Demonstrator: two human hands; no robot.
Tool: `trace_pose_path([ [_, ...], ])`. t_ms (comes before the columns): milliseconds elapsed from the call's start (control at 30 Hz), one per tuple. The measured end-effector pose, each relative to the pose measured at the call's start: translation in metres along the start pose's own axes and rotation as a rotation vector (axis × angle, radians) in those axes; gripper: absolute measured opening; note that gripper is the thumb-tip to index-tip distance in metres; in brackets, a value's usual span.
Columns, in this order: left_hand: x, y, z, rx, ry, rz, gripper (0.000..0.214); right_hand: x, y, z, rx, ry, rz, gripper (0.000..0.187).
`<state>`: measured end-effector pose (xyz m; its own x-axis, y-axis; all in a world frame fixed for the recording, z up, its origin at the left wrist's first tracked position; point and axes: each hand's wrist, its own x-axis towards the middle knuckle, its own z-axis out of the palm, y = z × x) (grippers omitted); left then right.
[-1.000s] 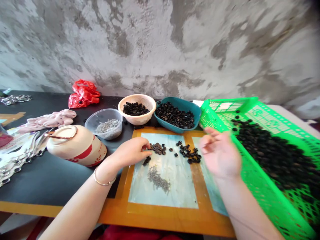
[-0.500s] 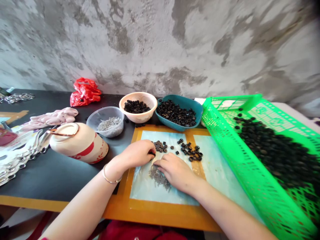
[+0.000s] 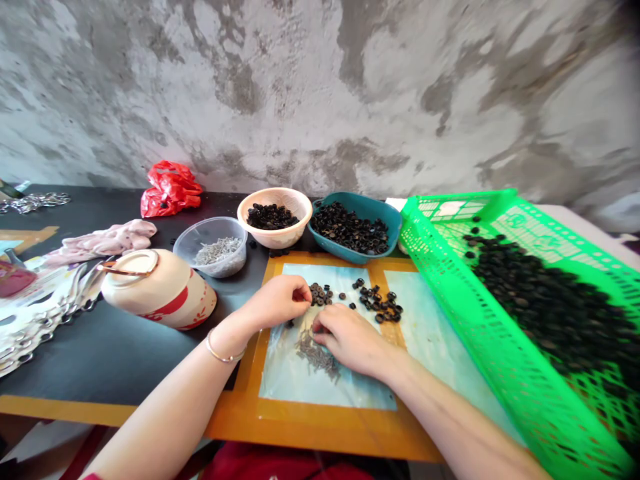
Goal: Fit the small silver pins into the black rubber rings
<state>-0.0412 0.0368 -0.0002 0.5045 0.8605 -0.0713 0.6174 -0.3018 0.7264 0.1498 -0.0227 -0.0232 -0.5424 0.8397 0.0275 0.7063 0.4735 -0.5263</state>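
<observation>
My left hand [image 3: 280,303] has its fingers curled together at the edge of a small group of black ring-like pieces [image 3: 320,295]. Whether a piece is between those fingertips is hidden. My right hand [image 3: 353,337] is closed, thumb against fingers, above a heap of thin grey metal pins [image 3: 317,357]; anything in that pinch is too small to make out. Below the left hand lies a small dark piece [image 3: 290,323]. More black rings [image 3: 383,303] are scattered behind the right hand, on the light blue sheet [image 3: 285,380] taped to the table.
Along the wall stand a clear tub of pins [image 3: 235,267], a pink bowl [image 3: 283,237] and a teal basin [image 3: 350,253] of black pieces. A green crate [image 3: 480,353] borders the right. Left are a cream bottle [image 3: 160,290], gloves [image 3: 107,240] and a red bag [image 3: 170,190].
My left hand has lifted slightly away from the right hand, toward the black rings. A dark piece now shows below it on the sheet. My right hand has shifted a little rightward.
</observation>
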Motion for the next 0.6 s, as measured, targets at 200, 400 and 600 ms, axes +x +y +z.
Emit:
trace_pose_path([
  [200, 0.002, -0.001, 0.004, -0.234, 0.017, -0.075, 0.016, -0.001, 0.003, -0.006, 0.204, 0.044, 0.062, 0.006],
  [400, 0.001, 0.011, 0.01, -0.657, -0.092, -0.207, 0.026, 0.0, 0.014, -0.014, 0.639, 0.307, 0.263, 0.01],
  [600, -0.001, 0.018, 0.016, -0.837, -0.124, -0.2, 0.019, 0.001, 0.012, -0.018, 0.73, 0.401, 0.28, 0.016],
])
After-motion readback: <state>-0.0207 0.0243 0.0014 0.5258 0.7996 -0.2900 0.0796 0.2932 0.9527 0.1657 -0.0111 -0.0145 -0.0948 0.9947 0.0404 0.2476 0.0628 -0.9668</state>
